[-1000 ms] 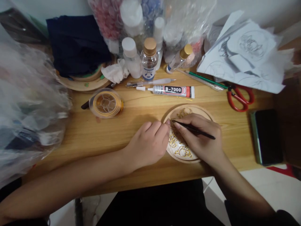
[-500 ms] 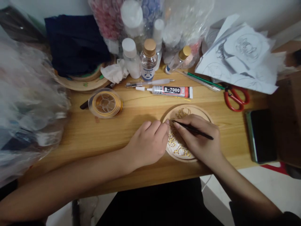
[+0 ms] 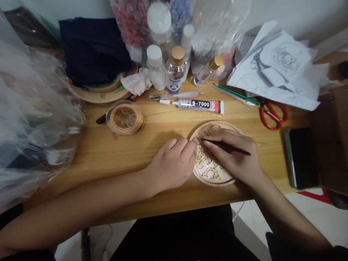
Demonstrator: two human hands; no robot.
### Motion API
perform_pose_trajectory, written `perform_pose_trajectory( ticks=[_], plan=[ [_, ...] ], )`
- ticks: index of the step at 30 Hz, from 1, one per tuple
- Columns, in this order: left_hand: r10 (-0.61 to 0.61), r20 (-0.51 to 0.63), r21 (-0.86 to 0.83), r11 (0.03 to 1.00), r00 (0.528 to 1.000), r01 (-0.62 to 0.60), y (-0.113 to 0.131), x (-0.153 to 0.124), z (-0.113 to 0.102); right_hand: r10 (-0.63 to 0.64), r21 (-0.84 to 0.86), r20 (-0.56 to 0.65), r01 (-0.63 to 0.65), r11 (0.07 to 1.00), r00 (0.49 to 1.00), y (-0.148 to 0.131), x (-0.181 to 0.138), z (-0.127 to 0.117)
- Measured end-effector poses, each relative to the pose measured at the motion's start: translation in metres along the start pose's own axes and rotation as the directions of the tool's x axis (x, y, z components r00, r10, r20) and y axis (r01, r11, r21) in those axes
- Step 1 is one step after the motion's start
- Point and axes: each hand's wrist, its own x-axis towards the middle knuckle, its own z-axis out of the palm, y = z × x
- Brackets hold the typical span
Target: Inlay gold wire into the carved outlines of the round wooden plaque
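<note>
Black tweezers (image 3: 231,146) lie in the pinch of my right hand (image 3: 241,154), their tips pointing left. This hand is over a round wooden disc (image 3: 199,127) with a raised rim, which bears curled gold wire outlines (image 3: 212,174) on a pale face. Closed beside the disc's left edge, my left hand (image 3: 171,165) has thumb and forefinger pressed together just left of the tweezer tips. Whatever those fingertips hold is too small to make out. My right hand covers part of the disc.
A spool of gold wire (image 3: 126,117) sits to the left. Behind the disc lie a glue tube (image 3: 201,105) and a pen (image 3: 176,95), with several bottles (image 3: 174,72) farther back. Red-handled scissors (image 3: 273,116), a phone (image 3: 301,157) and paper drawings (image 3: 277,69) are at right; plastic bags (image 3: 35,119) at left.
My right hand and the tweezers have shifted slightly right, widening the gap to my left fingertips. My left hand stays pinched near the disc's edge. The camera view has moved a little.
</note>
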Motion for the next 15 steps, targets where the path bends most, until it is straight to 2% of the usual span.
perform_pose_trajectory(
  ticks=[5, 10, 15],
  plan=[
    [-0.002, 0.010, -0.002, 1.000, 1.000, 0.002, 0.000, 0.000, -0.001, -0.089, 0.032, 0.094, 0.086, 0.996, 0.992, 0.007, 0.008, -0.005],
    [-0.014, 0.030, 0.009, 1.000, 0.999, 0.014, 0.001, 0.000, -0.001, -0.260, 0.129, 0.195, 0.238, 0.963, 0.946, 0.016, 0.022, -0.015],
    [-0.016, 0.030, 0.016, 1.000, 0.999, 0.016, 0.001, 0.000, -0.002, -0.319, 0.211, 0.252, 0.270, 0.939, 0.914, 0.021, 0.033, -0.022]
  ],
)
